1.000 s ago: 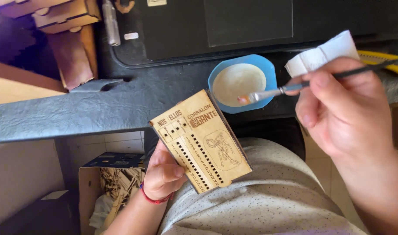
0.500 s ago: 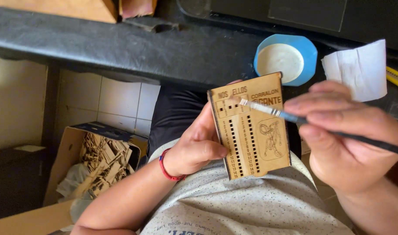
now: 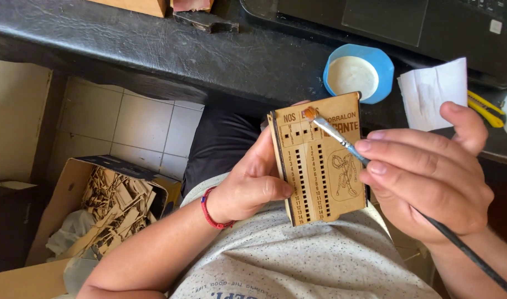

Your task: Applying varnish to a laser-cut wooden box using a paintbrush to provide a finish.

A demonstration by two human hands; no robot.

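My left hand grips a flat laser-cut wooden panel by its left edge and holds it upright over my lap. The panel has rows of small slots, engraved lettering and a drawn figure. My right hand pinches a thin paintbrush, and its bristle tip rests on the top of the panel. A folded white paper is held behind the thumb of that hand. A blue bowl of whitish liquid stands on the black bench just above the panel.
A yellow utility knife lies on the bench at the right, near a dark laptop-like device. Wooden blocks sit at the bench's far edge. On the tiled floor at the left, a cardboard box holds several wooden offcuts.
The brush left the blue bowl and came down onto the panel's top. My left hand raised the panel to the right, closer to the bowl. The view shifted left and down.
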